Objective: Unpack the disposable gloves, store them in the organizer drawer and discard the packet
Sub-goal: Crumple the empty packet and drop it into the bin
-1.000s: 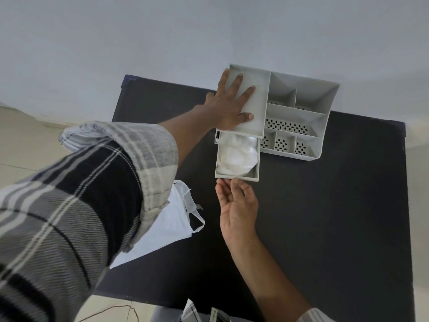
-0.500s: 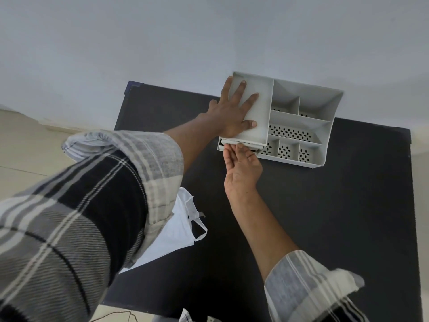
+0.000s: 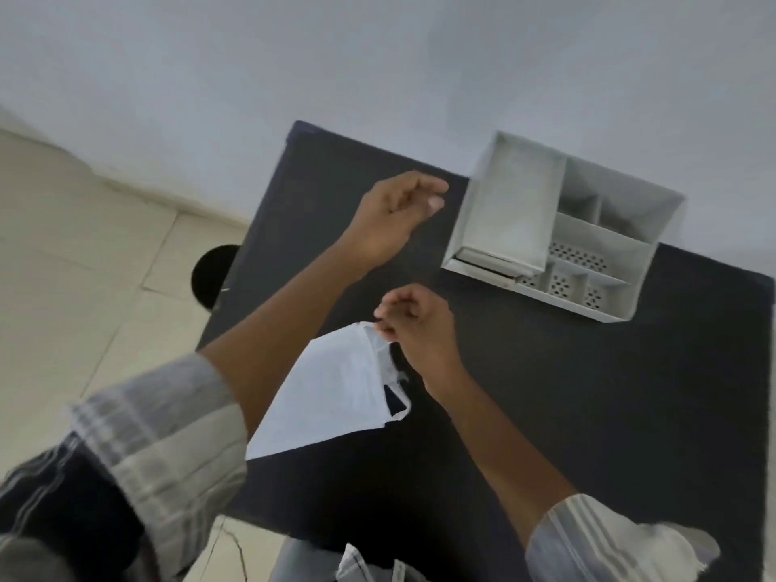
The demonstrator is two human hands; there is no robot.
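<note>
While the organizer (image 3: 562, 228) sits at the table's (image 3: 588, 413) far edge, its drawer (image 3: 495, 262) is pushed in (contents hidden) and its open compartments look bare. Faint print on the white packet (image 3: 331, 396) is unreadable. Right hand (image 3: 420, 329) pinches the packet's top corner; left hand (image 3: 390, 220) hovers loosely curled, holding nothing.

You see a dark bench (image 3: 546, 413), a pale tiled floor (image 3: 84, 287) at left, and a plain wall (image 3: 378, 56) across the top.
</note>
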